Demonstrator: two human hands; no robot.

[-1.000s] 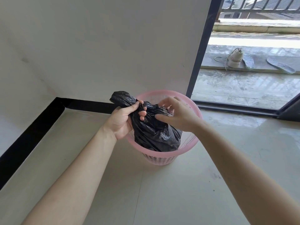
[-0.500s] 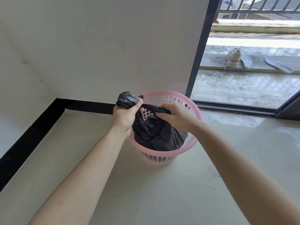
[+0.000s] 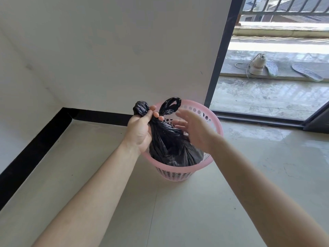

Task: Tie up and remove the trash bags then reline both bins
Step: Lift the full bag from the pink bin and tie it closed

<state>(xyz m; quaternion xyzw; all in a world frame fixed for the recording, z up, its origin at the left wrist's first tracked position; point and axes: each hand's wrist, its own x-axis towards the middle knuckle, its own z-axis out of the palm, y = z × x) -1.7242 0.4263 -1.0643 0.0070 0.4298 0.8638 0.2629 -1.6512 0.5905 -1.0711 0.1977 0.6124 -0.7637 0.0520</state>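
Black trash bag (image 3: 170, 145) sitting inside the pink bin (image 3: 176, 174), which is standing on the floor (image 3: 178, 211) near its back edge, close to the black skirting (image 3: 99, 115) and the door frame (image 3: 219, 56). The tying step appears to be finishing: the bag's neck is gathered, and one twisted loop (image 3: 170, 106) is standing free. The left hand (image 3: 140, 131) is reaching from the near-left, its fingers (image 3: 156, 114) clamping the other bunched tail (image 3: 141, 107) at the neck. The right hand (image 3: 195, 131) is hovering just beside the bag, fingers (image 3: 181, 113) spread apart and holding nothing. The next move probably calls for lifting the bag straight up, clear of the rim, by that left-hand grip.
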